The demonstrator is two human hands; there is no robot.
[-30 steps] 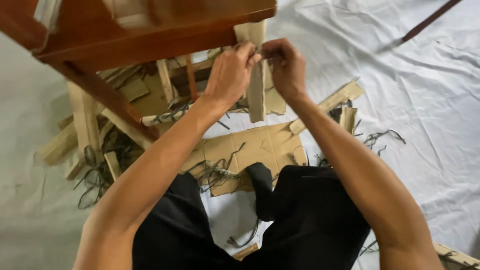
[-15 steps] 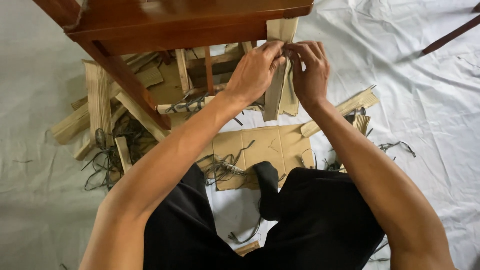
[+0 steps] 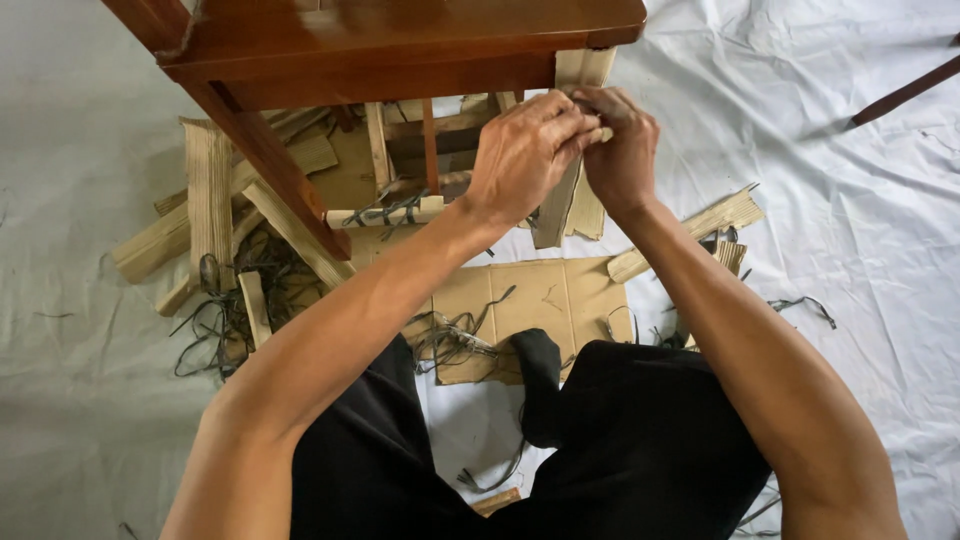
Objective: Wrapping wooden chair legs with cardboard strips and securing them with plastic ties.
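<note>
Hands met at a cardboard strip (image 3: 556, 205) wrapped on the wooden chair (image 3: 400, 45) leg; left hand (image 3: 525, 150) and right hand (image 3: 620, 150) each kept a closed grip on it; cardboard scraps (image 3: 520, 300) littered the floor.

Dark reddish-brown wooden chair frame (image 3: 400, 45) closes off room above both hands. Slanted wooden leg (image 3: 270, 165), heaped corrugated cardboard strips (image 3: 210, 190) and tangled dark straps (image 3: 215, 320) block the left. Crumpled white floor sheet (image 3: 830, 130), right of the hands, lies open.
</note>
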